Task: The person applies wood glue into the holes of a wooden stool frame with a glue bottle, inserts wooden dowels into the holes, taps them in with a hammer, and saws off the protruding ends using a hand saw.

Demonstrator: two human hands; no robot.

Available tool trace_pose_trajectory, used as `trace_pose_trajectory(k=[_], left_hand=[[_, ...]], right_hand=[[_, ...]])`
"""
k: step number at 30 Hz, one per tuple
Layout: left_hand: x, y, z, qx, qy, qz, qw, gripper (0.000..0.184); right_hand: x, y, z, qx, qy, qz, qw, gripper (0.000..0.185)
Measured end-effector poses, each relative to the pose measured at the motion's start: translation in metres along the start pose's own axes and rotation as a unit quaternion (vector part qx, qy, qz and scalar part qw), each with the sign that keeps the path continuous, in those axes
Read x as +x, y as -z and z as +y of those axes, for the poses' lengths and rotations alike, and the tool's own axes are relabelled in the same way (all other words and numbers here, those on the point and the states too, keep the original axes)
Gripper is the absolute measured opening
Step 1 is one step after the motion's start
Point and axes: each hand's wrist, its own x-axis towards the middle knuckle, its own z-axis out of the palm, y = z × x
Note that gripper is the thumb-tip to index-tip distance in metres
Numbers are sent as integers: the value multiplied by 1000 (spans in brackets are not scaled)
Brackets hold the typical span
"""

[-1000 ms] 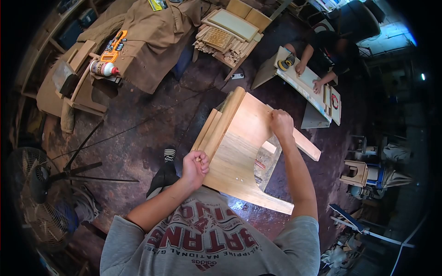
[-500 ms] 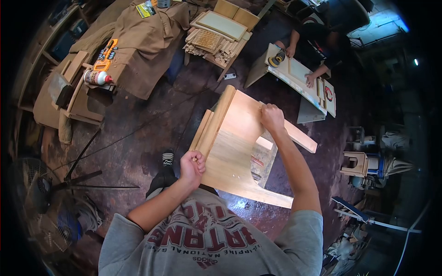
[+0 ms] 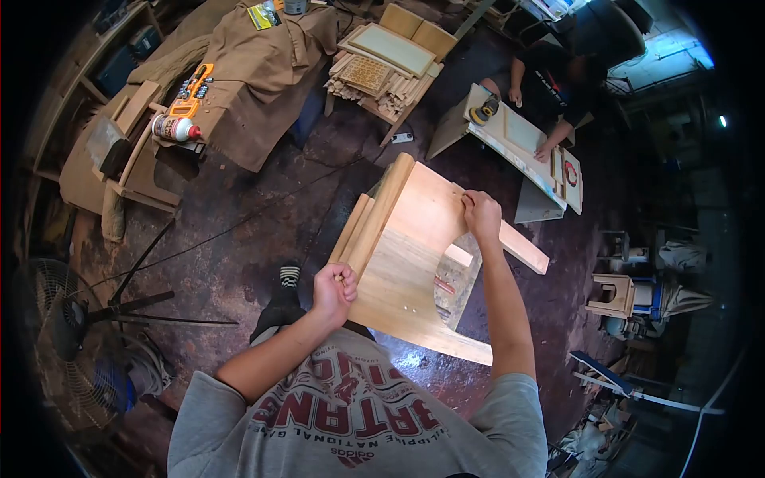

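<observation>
Holding fingers closed — left hand (image 3: 333,295) at wooden rail (image 3: 388,207), right hand (image 3: 483,217) at curved panel (image 3: 398,267).

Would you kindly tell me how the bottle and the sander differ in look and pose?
The bottle is white with a red cap; the sander is yellow and black. The bottle lies on its side beside the brown cloth, whereas the sander sits on the bench. The bottle is long, the sander squat. Neither is held.
</observation>
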Motion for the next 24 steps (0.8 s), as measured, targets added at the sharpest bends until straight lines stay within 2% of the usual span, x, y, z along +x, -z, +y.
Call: trace_pose_trajectory(k=[11,18,20,24], left_hand=[[2,-2,0,0,16,-4,1000,18],[1,-4,4,6,17,-16,1000,17],[1,-3,4,7,23,-2,1000,17],[1,-1,2,23,18,-4,1000,17]], right_hand=[[2,-7,6,-64,157,30,985,2],[3,-1,5,-55,117,7,992,9],[1,0,3,45,-8,49,998,13],[-3,-6,-9,15,-23,52,998,16]])
